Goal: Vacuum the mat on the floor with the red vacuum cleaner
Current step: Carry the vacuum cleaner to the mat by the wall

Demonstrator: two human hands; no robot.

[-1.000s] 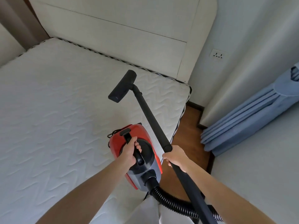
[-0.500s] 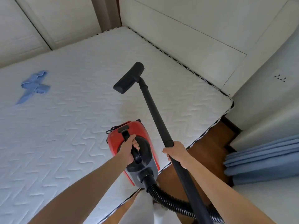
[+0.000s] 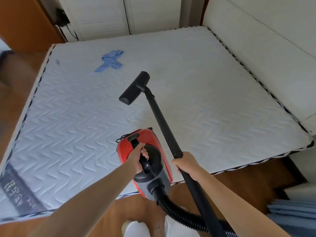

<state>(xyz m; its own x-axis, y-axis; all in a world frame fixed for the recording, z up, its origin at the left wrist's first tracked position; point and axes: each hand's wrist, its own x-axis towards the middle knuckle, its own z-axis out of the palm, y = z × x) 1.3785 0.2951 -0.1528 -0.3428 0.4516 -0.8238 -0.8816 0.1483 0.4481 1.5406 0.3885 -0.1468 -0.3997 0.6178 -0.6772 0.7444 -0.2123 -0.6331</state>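
Observation:
A white quilted mat [image 3: 205, 103] covers most of the floor ahead of me. My left hand [image 3: 139, 157] grips the black carry handle of the red vacuum cleaner [image 3: 145, 139], holding it over the mat's near edge. My right hand [image 3: 185, 164] is closed around the black wand [image 3: 162, 124]. The wand runs up and away to the black floor nozzle [image 3: 134, 88], which is over the middle of the mat. A ribbed black hose [image 3: 177, 212] curves from the cleaner's rear toward the wand's lower end.
A crumpled blue cloth [image 3: 111, 60] lies on the mat's far left part. White cabinet doors [image 3: 102, 14] and a padded white panel [image 3: 265, 40] border the mat. Wooden floor [image 3: 119, 212] shows near my feet. Blue curtain folds [image 3: 294, 214] hang at the lower right.
My view has swung left, bringing the mat's left edge, the blue cloth and the cabinet doors into view. Both hands keep the same grip on the cleaner and wand.

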